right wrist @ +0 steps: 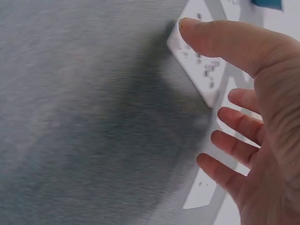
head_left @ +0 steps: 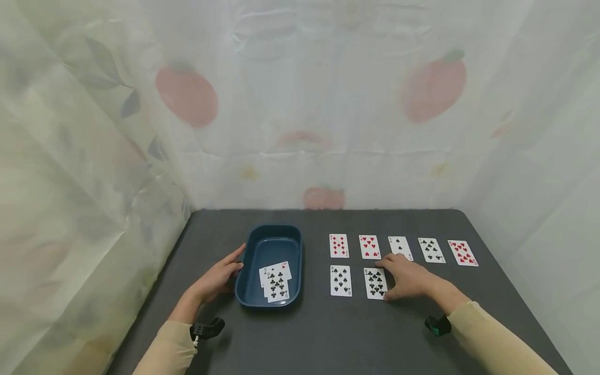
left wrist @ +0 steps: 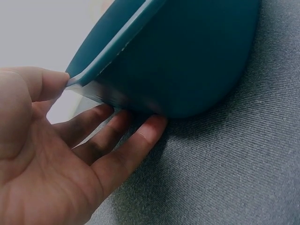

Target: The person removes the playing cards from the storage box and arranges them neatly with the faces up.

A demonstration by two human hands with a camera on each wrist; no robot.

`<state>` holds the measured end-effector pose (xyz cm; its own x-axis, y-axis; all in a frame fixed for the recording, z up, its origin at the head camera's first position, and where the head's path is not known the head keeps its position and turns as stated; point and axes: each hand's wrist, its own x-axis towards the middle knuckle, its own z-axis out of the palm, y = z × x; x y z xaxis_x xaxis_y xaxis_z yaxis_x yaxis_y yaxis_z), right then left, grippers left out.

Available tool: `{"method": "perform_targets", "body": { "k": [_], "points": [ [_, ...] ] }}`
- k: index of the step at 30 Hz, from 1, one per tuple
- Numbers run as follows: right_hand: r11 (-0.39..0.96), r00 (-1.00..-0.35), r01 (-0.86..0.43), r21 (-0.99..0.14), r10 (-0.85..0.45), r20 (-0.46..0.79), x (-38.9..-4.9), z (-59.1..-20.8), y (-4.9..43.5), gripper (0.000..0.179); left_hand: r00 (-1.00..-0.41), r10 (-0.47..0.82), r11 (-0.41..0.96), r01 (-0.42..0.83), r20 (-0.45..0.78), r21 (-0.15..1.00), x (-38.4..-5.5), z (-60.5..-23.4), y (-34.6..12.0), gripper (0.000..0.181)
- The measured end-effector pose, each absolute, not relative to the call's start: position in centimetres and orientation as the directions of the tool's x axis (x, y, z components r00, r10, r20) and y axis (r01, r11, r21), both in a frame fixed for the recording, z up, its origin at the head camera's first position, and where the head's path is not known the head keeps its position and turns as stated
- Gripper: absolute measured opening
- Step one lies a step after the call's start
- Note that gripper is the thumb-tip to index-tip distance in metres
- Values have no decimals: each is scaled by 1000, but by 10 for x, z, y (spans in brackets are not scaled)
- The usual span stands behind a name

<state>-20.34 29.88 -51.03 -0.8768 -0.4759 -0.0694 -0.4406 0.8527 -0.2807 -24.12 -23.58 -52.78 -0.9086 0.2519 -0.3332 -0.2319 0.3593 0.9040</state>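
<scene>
My left hand (head_left: pixel 217 279) is at the left side of a dark blue tray (head_left: pixel 300 265). In the left wrist view the thumb (left wrist: pixel 52 84) is on the rim and the fingertips (left wrist: pixel 152 129) touch the lower outer wall. A few overlapping playing cards (head_left: pixel 276 288) lie inside, a clubs card on top. My right hand (head_left: pixel 409 277) spans the right edge of a face-up clubs playing card (head_left: pixel 375 283) on the table. Its thumb (right wrist: pixel 206 40) is over the card's corner in the right wrist view, and the other fingers are spread apart from it.
A spades card (head_left: pixel 340 281) lies left of the clubs card. Behind is a row of several face-up cards, from a diamonds card (head_left: pixel 339 246) to a hearts card (head_left: pixel 463 253) at the right. Patterned curtains (head_left: pixel 300 104) surround the dark grey table (head_left: pixel 319 338).
</scene>
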Motion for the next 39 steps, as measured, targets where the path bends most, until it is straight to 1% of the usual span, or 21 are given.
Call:
{"method": "perform_targets", "body": {
  "k": [3,7,10,13,17,20,26,31,34,39],
  "points": [
    [843,-876,-456,-285,-481,-23,-207,-498,297,79,-908,259,356,-228,-330,906,-242,-526,-234,61],
    [814,-853,-513,-272,-520,53,-216,-482,287,78,-908,257,357,-230,-332,905,-243,-523,-233,61],
    [794,-837,-542,-275,-539,92,-220,-473,271,77,-908,250,356,-235,-335,904,-244,-524,-232,61],
    [767,-821,-565,-303,-561,110,-223,-463,252,78,-909,244,356,-240,-338,903,-245,-525,-232,61],
    [733,-793,-598,-325,-600,105,-227,-457,220,79,-907,252,355,-237,-337,904,-243,-525,-234,61],
    [709,-765,-630,-318,-636,97,-232,-457,193,80,-906,259,354,-233,-335,906,-242,-524,-235,62],
    [666,-705,-693,-274,-706,65,-240,-459,135,80,-904,264,362,-231,-337,903,-240,-523,-235,62],
    [639,-664,-731,-241,-748,30,-244,-467,96,80,-905,252,351,-246,-344,903,-241,-522,-233,62],
    [638,-654,-737,-226,-757,-4,-245,-473,80,81,-904,250,341,-254,-348,905,-241,-521,-232,62],
    [659,-668,-723,-207,-743,-37,-245,-479,61,83,-905,256,335,-248,-341,909,-240,-521,-232,62]
  ]
}}
